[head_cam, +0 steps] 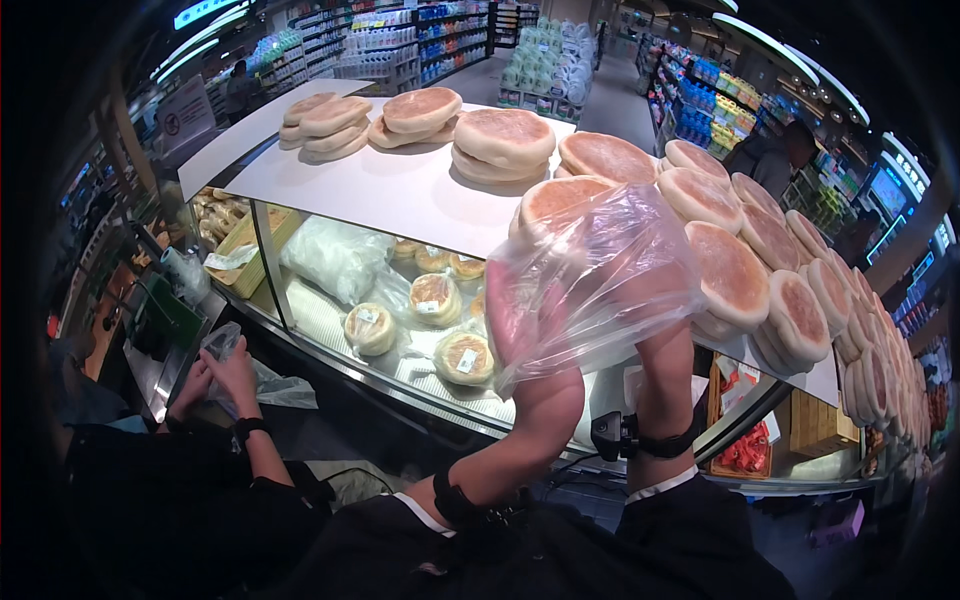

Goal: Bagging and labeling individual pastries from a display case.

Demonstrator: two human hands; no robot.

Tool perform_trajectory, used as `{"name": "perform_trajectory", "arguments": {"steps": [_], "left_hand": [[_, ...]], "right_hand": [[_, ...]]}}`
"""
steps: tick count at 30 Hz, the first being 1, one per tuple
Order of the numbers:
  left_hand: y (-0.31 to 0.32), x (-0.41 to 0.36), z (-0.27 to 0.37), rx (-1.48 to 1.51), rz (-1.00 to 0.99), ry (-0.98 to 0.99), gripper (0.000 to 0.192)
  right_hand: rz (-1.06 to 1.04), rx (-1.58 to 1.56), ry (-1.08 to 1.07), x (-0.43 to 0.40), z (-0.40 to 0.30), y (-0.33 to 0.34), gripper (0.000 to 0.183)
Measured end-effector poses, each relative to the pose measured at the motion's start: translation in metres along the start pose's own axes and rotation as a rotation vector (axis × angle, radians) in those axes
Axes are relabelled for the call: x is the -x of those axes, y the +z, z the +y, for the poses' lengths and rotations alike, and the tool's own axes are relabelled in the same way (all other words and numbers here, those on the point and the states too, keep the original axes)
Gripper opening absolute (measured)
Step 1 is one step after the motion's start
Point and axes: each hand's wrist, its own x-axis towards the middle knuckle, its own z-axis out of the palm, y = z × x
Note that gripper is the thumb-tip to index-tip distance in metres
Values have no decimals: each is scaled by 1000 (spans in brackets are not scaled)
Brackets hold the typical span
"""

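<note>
A clear plastic bag (607,277) spreads over both of my hands, and its folds and glare blur their outlines. My left hand (529,315) shows pink through the film, below a round flatbread (566,202) with a browned top. To the right, my right hand (637,259) reaches up behind the film, close to the stacked breads; its fingers are hidden, so its grip cannot be told. Thick pale rounds (504,139) stand stacked on the white counter board (360,187), and a browned bread (726,266) leans just right of the bag.
Below the board, a display case holds wrapped, labelled breads (371,328) and a bundle of plastic bags (337,255). At the left, a co-worker's hands (225,375) handle a clear bag. Many more breads pile along the right (862,322). Store shelves and a person stand beyond.
</note>
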Motion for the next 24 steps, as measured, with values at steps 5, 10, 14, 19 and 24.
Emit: {"name": "perform_trajectory", "arguments": {"steps": [5,10,14,19,24], "left_hand": [[-8,-47,-7,-767,-76,649,46],[-3,-78,-6,-823,-295,378,23],[-8,-83,-10,-739,-256,489,20],[-4,-84,-11,-680,-263,530,19],[-9,-74,-14,-753,-286,394,20]], "right_hand": [[-179,301,-202,-28,5,13,23],[-312,452,77,-37,-8,14,33],[-307,455,99,-33,-16,20,33],[-216,499,-24,-29,-2,21,32],[-24,605,-351,-11,21,27,18]]}}
